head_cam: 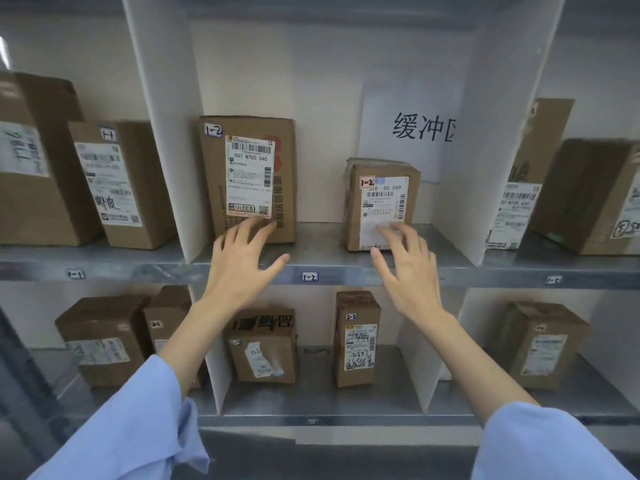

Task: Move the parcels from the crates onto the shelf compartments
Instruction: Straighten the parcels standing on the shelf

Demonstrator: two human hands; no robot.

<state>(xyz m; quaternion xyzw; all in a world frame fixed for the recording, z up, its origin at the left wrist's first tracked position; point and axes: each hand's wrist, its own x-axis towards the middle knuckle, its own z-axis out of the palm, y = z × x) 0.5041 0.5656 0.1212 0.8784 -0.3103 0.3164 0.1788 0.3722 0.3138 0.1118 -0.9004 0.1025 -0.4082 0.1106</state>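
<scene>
Light-blue sleeves are seen lowest in the field, the left sleeve (131, 441) and the right sleeve (540, 445), both well below the shelf-edge tag (309, 277) marked "1-2", which is taken as the reference point.

The left hand (239, 268) is raised just left of the tag. Its fingers are straight and spread wide, and nothing is held. Its fingertips are laid over the lower front of the large parcel (249, 174), which stands upright above and to the left of the tag, close beside the left divider (166, 133).

The right hand (405, 271) is raised to the right of the tag, likewise with fingers splayed and nothing gripped. Its fingertips are placed on the lower part of the label of the small parcel (381, 202), which stands upright above and to the right of the tag. How firmly either parcel is pressed cannot be told.

Both parcels are marked "1-2" and are set apart on the shelf board (318, 247) directly above the tag. A paper sign (412, 129) is fixed to the back wall behind the small parcel, near the right divider (485, 133).

Below the tag, a squat parcel (263, 344) and a tall parcel (356, 337) are shown in the lower compartment, well apart.
</scene>
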